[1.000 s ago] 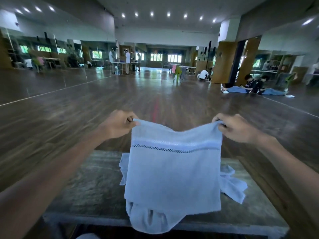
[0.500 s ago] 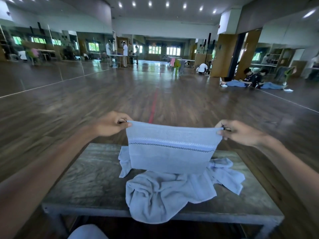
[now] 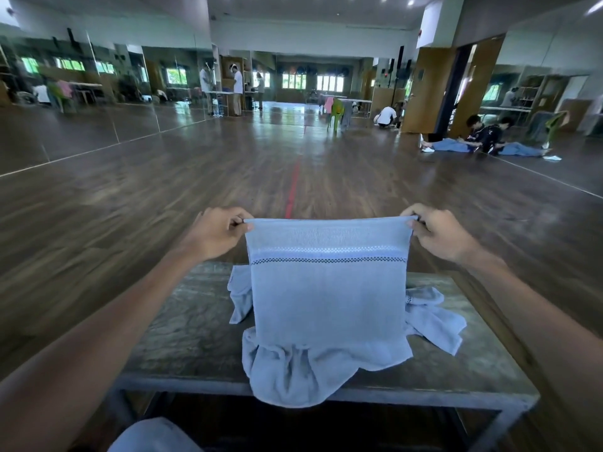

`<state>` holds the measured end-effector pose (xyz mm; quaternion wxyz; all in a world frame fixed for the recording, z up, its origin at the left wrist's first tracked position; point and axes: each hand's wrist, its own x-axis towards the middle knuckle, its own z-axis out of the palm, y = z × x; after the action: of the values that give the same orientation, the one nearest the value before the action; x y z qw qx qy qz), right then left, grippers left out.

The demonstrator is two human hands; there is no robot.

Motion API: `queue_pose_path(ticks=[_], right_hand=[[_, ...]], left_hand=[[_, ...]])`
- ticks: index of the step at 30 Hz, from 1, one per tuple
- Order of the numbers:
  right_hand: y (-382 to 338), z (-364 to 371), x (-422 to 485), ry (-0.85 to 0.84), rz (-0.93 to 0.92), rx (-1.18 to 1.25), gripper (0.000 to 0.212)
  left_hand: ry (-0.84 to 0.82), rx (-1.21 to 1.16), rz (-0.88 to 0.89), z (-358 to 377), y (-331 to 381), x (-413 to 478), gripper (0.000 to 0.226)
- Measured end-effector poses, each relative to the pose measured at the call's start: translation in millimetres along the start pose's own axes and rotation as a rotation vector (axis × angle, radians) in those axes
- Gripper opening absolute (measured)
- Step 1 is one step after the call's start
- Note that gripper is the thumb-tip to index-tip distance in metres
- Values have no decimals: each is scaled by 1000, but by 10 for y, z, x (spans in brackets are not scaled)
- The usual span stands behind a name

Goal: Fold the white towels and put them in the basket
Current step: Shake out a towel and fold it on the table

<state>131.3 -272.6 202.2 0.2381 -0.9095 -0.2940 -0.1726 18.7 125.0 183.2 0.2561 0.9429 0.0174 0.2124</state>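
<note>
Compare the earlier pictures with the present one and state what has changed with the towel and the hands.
The held towel showed only a short panel half a second ago; now it hangs long again, hiding most of the crumpled towel under it. Nothing was let go: left hand and right hand still pinch its top corners. The crumpled towel and table stayed put.

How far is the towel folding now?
Done: nothing visible; no folded towel or basket shows. In hand: the left hand and right hand pinch the top corners of one towel, held up. Left: folding it, plus the crumpled towels on the table.
</note>
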Motion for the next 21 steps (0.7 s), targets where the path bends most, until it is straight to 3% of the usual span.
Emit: queue_pose_path(ticks=[4, 6, 10, 14, 17, 19, 21], right_hand=[[-82, 103, -123, 159, -40, 38, 18], [-92, 203, -273, 181, -40, 57, 19], [3, 566, -834, 79, 46, 120, 15], [83, 976, -1496, -146, 129, 205, 8], [174, 1194, -1830, -247, 156, 178, 20], [188, 1268, -1957, -246, 141, 144, 8], [228, 1325, -2008, -256, 181, 177, 16]], left_hand=[[191, 41, 47, 17, 46, -163, 13], [191, 62, 43, 83, 31, -287, 14], [-65, 84, -1, 394, -228, -654, 11], [-421, 57, -44, 743, -481, -1173, 11], [-513, -6, -49, 977, -562, -1500, 14], [-542, -41, -86, 1106, -613, -1621, 12], [-515, -71, -128, 1200, -630, -1660, 10]])
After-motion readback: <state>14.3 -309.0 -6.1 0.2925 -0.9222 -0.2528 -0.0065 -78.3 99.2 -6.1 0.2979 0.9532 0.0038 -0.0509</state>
